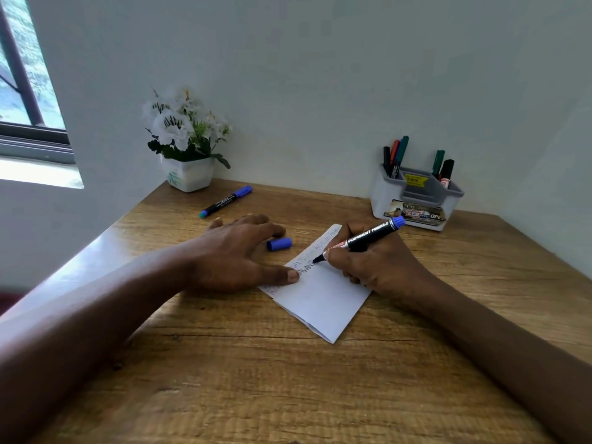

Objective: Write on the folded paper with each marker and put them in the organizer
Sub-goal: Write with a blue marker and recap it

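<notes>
A folded white paper (323,299) lies on the wooden table (288,379), with lines of writing along its upper left edge. My right hand (378,264) grips a black marker with a blue end (368,239), its tip touching the paper. My left hand (237,254) lies flat with fingers spread, thumb pressing the paper's left edge. The marker's blue cap (279,243) rests on the table beside my left fingers. A thinner capped blue marker (226,201) lies near the back left. The grey organizer (416,197) at the back right holds several markers.
A white pot of white flowers (187,145) stands at the back left against the wall. A window is at the far left. The table meets the wall at the back and on the left.
</notes>
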The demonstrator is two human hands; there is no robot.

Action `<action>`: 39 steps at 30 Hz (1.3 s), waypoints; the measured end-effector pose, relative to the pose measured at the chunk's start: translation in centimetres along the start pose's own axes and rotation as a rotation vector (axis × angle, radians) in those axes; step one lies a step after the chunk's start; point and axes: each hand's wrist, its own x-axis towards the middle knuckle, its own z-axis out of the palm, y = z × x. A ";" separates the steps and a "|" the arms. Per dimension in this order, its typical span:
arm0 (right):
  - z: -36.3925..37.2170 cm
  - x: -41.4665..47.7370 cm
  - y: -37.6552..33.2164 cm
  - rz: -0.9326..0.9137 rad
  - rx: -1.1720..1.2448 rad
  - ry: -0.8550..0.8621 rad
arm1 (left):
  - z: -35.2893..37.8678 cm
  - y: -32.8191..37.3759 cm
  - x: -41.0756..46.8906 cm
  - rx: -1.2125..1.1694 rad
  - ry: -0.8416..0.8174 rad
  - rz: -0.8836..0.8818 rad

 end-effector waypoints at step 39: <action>0.1 0.0 -0.4 0.069 0.022 0.139 | 0.3 -0.6 0.3 0.033 0.010 0.022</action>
